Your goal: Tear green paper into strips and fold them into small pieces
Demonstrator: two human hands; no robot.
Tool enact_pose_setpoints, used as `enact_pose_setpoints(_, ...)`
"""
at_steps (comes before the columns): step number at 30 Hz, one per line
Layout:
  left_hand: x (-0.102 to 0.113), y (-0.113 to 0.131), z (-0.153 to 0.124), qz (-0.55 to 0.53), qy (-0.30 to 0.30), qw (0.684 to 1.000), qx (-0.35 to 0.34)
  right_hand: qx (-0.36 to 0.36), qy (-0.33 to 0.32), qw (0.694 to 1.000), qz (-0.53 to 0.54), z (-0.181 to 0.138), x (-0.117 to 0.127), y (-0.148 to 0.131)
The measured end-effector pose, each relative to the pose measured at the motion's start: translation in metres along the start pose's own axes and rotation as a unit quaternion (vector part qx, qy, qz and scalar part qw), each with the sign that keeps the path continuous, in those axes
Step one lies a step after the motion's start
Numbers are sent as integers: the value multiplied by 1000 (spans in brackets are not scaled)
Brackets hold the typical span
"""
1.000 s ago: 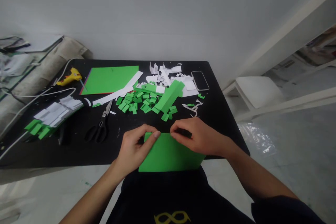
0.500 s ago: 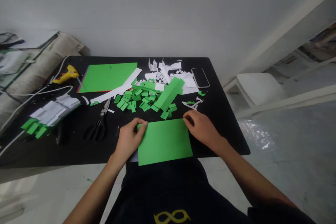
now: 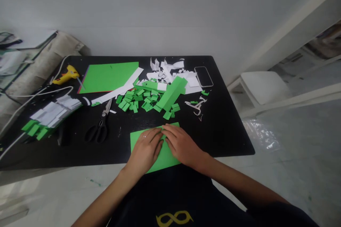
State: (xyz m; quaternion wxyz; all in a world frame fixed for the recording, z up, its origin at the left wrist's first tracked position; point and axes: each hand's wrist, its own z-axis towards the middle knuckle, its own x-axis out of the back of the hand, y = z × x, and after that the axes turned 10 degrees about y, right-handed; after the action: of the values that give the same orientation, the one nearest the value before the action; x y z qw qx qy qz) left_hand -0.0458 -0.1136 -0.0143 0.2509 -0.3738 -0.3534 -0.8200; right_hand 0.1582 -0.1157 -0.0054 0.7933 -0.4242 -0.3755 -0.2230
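A sheet of green paper (image 3: 165, 160) lies at the front edge of the black table, its near part reaching over that edge. My left hand (image 3: 145, 147) rests on the sheet, fingers bent and held together near its far edge. Beside it, my right hand (image 3: 183, 145) has its fingertips at the same spot, almost touching the left ones. Both hands grip the paper there, with thumbs toward the middle. The fingers hide part of that far edge. Just beyond lie small folded green paper pieces (image 3: 146, 101) and a wider green strip (image 3: 174, 92).
Black-handled scissors (image 3: 99, 129) lie left of the sheet. Farther left are a yellow glue gun (image 3: 68, 74) with its cord and a white-and-green folded-paper stack (image 3: 57, 111). Green sheets (image 3: 109, 76), white scraps (image 3: 170, 69) and a phone (image 3: 204, 77) lie toward the wall.
Both hands have moved inward from the sheet's two far corners to the middle of its far edge. The sheet has shifted left and slightly toward me. A few white scraps at right have moved.
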Motion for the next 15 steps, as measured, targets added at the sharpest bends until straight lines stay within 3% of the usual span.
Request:
enact_pose_setpoints(7, -8, 1, 0, 2, 1, 1000, 3, -42, 26, 998, -32, -12, 2, 9)
enact_pose_setpoints(15, 7, -16, -11, 39, 1, 999, 31, -47, 40, 997, -46, -21, 7, 13)
